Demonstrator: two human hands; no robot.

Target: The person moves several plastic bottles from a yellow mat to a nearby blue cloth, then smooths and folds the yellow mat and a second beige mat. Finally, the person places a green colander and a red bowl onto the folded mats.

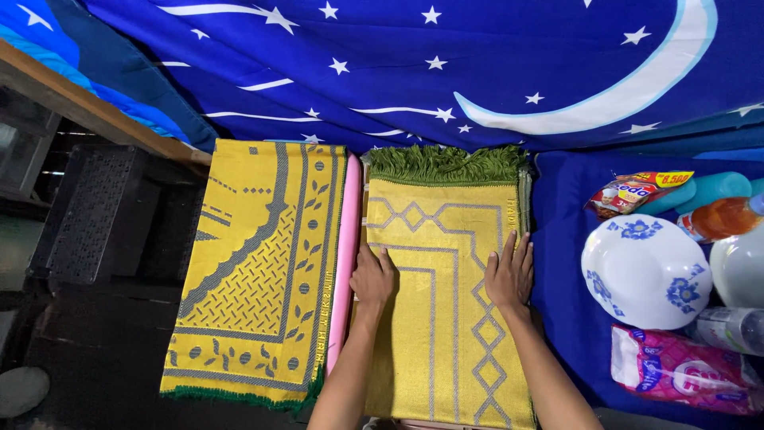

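Two hands flat and open on a yellow folded mat, left hand, right hand, second yellow mat beyond the left hand, white floral bowl beyond the right hand.

A second yellow patterned mat lies at the left beside a pink strip. At the right, a white blue-flowered bowl sits upside down near a pink packet and bottles.
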